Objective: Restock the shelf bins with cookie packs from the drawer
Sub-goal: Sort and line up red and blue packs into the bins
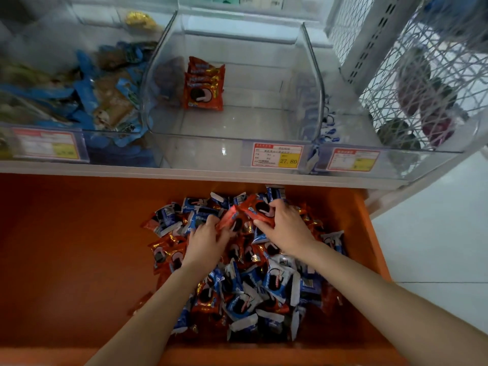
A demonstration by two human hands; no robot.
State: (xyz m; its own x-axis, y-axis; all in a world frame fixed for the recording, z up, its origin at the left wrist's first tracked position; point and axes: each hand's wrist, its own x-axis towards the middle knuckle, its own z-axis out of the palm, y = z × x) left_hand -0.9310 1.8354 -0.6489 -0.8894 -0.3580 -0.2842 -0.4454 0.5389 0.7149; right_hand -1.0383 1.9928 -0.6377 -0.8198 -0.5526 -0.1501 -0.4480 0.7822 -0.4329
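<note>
In the drawer pile, my left grip and right grip each pinch a red pack; light, crinkly, slippery, I judge; cookies crush, so hold flat faces gently.

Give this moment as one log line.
left hand: grips red pack | right hand: grips second red pack | middle bin: few packs

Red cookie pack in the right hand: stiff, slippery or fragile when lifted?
Probably light: the right hand holds the red cookie pack in its fingers. Its glossy wrapper likely slides easily. The cookie pictured suggests it may crush.
</note>
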